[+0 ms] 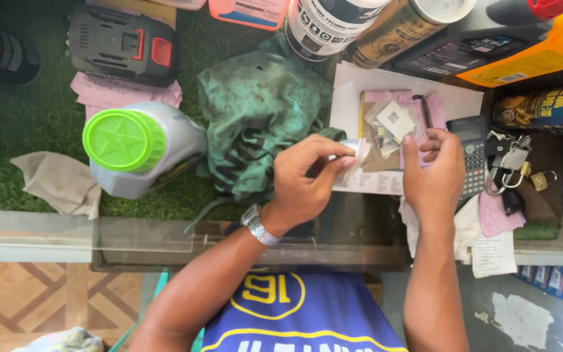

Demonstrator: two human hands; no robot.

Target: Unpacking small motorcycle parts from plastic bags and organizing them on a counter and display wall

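Both hands hover over the bench: my left hand [304, 182] pinches a small clear packet [358, 153] at its fingertips, my right hand [434, 173] half-curled just beside it, near the calculator [472, 156]

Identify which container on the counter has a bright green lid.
The grey-white jug lying left of the green cloth; the others' visible caps are white or red.

Counter [47, 98] w/ green turf mat. On it: white jug [144, 146] w/ green cap, green rag [255, 111], beige cloth [60, 182], tool battery [122, 42] on pink papers [99, 94], calculator [472, 156], keys [513, 166], cans [360, 23] at far edge.
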